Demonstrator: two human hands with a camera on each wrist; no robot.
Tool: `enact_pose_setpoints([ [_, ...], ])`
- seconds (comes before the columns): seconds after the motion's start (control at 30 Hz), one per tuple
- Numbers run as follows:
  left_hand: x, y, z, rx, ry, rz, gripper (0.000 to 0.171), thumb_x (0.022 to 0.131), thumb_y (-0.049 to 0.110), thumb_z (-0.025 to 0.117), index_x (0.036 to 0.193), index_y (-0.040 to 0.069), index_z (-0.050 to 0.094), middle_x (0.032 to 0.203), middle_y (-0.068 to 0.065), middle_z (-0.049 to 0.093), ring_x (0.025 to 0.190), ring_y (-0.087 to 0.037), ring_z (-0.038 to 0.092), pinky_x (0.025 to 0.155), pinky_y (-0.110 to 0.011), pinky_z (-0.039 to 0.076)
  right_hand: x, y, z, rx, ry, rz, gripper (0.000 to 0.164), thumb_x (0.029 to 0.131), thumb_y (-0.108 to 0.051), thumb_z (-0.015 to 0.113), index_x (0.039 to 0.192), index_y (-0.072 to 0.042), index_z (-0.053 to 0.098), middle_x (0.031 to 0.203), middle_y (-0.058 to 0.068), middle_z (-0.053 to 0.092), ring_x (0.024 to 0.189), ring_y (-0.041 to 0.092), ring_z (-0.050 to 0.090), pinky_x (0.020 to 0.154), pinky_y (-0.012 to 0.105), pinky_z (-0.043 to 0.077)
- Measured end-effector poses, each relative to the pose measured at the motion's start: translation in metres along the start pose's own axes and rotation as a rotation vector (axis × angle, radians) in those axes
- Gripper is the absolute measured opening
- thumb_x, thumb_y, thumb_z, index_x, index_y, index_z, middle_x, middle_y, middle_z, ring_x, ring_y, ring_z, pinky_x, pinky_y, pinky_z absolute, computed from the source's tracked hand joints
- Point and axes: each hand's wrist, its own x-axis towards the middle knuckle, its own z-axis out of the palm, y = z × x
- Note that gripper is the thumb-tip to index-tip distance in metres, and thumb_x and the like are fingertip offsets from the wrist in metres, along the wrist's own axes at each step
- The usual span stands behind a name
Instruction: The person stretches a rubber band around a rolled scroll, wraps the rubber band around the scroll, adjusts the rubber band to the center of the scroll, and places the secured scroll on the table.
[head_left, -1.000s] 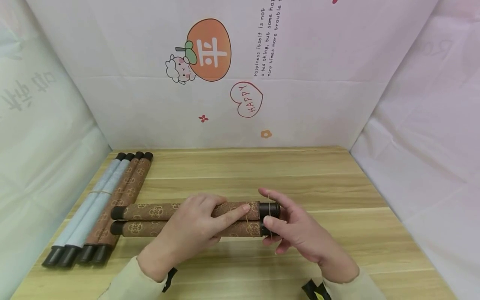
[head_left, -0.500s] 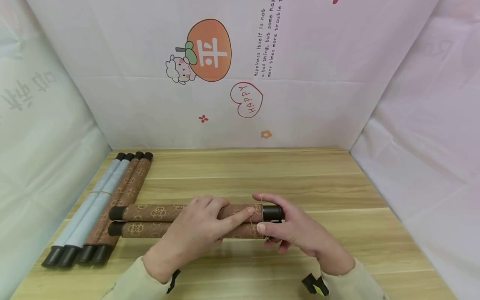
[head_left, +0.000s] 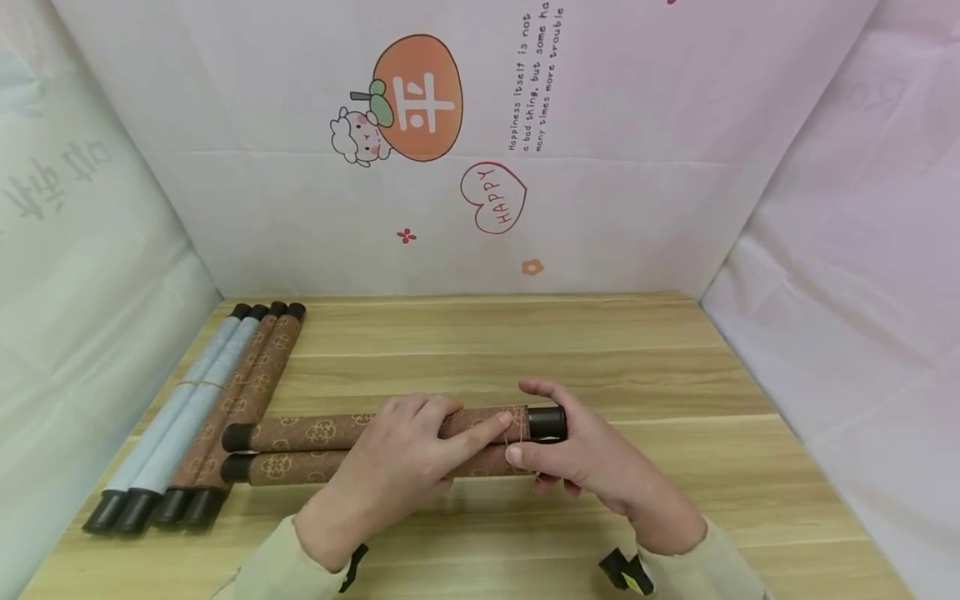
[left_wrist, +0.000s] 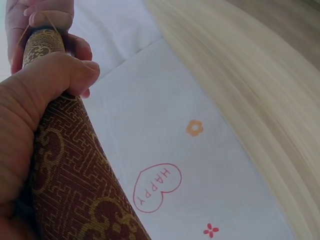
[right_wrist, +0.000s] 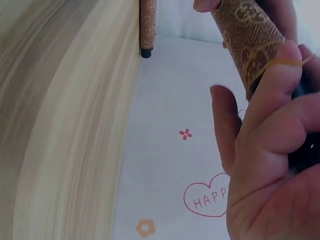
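Note:
Two brown scrolls (head_left: 322,432) with a gold flower pattern and black end knobs lie side by side, held crosswise in front of me. My left hand (head_left: 401,454) grips them from above, its index finger stretched along the upper scroll toward the right end. In the left wrist view its thumb (left_wrist: 65,75) presses on the patterned cover. At the right end my right hand (head_left: 592,458) holds a thin rubber band (right_wrist: 285,62), looped over a finger and stretched by the cover's edge. The right thumb rests over the lower scroll, whose right knob is mostly hidden.
At the left of the wooden table (head_left: 600,350) lies another bundle: two light blue scrolls (head_left: 217,362) and two brown scrolls (head_left: 258,367), with a band around them. White printed cloth (head_left: 600,167) stands behind the table and along both sides.
My right hand has slid left along the scrolls, bringing the rubber band from the black knobs onto the brown cover. The left hand keeps its grip and shifts slightly right.

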Motion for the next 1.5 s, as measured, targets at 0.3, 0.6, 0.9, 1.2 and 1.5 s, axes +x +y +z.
enact_pose_setpoints([
  [0.3, -0.002, -0.003, 0.003, -0.045, -0.092, -0.077, 0.115, 0.055, 0.035, 0.103, 0.156, 0.033, 0.048, 0.100, -0.006, 0.064, 0.076, -0.021, 0.062, 0.066, -0.040, 0.056, -0.006, 0.011, 0.024, 0.210, 0.156, -0.061, 0.079, 0.101, -0.030, 0.069, 0.162, -0.026, 0.020, 0.126, 0.022, 0.060, 0.084, 0.026, 0.070, 0.058, 0.030, 0.054],
  [0.6, -0.003, -0.007, 0.004, -0.011, -0.119, -0.150, 0.108, 0.054, 0.030, 0.101, 0.152, 0.033, 0.055, 0.102, -0.005, 0.063, 0.075, -0.021, 0.061, 0.063, -0.039, 0.054, -0.012, 0.020, 0.047, 0.258, 0.340, -0.157, 0.101, 0.090, -0.015, 0.080, 0.165, -0.029, 0.014, 0.144, 0.025, 0.054, 0.095, 0.030, 0.073, 0.080, 0.040, 0.063],
  [0.9, -0.007, -0.008, 0.006, -0.022, -0.151, -0.184, 0.105, 0.056, 0.031, 0.100, 0.152, 0.031, 0.055, 0.105, -0.006, 0.064, 0.077, -0.022, 0.063, 0.065, -0.039, 0.055, -0.018, 0.031, 0.061, 0.230, 0.421, -0.248, 0.096, 0.094, -0.011, 0.077, 0.164, -0.034, 0.015, 0.161, 0.015, 0.032, 0.104, 0.027, 0.074, 0.085, 0.037, 0.062],
  [1.2, -0.010, -0.012, 0.008, -0.057, -0.192, -0.202, 0.102, 0.060, 0.029, 0.100, 0.152, 0.030, 0.056, 0.105, -0.006, 0.064, 0.079, -0.022, 0.063, 0.067, -0.039, 0.056, -0.018, 0.036, 0.058, 0.080, 0.469, -0.273, 0.087, 0.092, -0.006, 0.078, 0.160, -0.024, 0.029, 0.162, 0.010, 0.034, 0.103, 0.024, 0.069, 0.083, 0.028, 0.061],
  [1.5, -0.013, -0.013, 0.011, -0.059, -0.213, -0.184, 0.105, 0.059, 0.033, 0.101, 0.153, 0.029, 0.055, 0.101, -0.004, 0.065, 0.077, -0.019, 0.064, 0.068, -0.039, 0.057, -0.014, 0.037, 0.048, -0.523, 0.628, -0.425, 0.086, 0.076, -0.016, 0.093, 0.151, -0.014, 0.050, 0.145, 0.010, 0.056, 0.116, 0.024, 0.056, 0.092, 0.041, 0.052],
])
